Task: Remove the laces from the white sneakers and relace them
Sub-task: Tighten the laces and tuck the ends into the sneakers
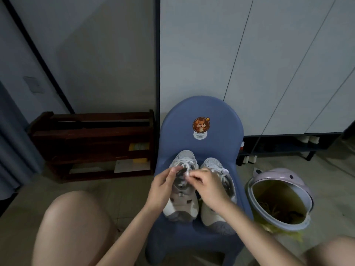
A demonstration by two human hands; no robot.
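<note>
Two white and grey sneakers stand side by side on a small blue chair [201, 112], toes pointing away from me. Over the left sneaker [183, 200] my left hand [163, 187] grips the shoe's left side near the eyelets, thumb and fingers pinched. My right hand [208, 186] reaches across from the right and pinches the white lace [186, 172] at the middle of that shoe's tongue. The right sneaker [214, 164] is partly hidden under my right wrist; its laces look threaded.
A lilac bin [278, 196] with a yellow liner stands right of the chair. A dark wooden shoe rack [92, 144] is on the left against the wall. White cabinet doors [269, 64] rise behind the chair. My bare knees [75, 227] frame the bottom.
</note>
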